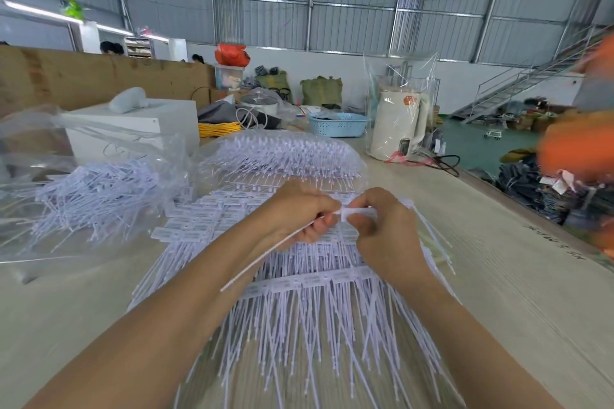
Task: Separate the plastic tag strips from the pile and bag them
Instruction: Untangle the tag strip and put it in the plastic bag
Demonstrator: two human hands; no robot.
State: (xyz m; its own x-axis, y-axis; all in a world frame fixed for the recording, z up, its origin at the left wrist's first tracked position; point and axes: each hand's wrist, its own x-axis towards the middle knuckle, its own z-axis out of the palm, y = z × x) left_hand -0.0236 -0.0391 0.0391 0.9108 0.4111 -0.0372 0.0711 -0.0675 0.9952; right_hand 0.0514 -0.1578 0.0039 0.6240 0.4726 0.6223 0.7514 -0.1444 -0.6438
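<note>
You hold one tag strip (282,244) above the middle of the pile (299,309), its flat tag head (357,212) pinched between both hands. Its long axis runs from the head, at far right, down to the thin tail at near left, which points toward your left forearm. Your left hand (299,209) has a narrow grip on the stem just below the head; your right hand (378,226) pinches the head itself.

Risks, in my judgement: pulling crookedly could snap the thin stem or drag neighbouring strips off the tabletop (498,276). The loose tail could snag in the pile. The open bag (89,189) of separated strips lies well apart at left, so a strip could drop on the way.
</note>
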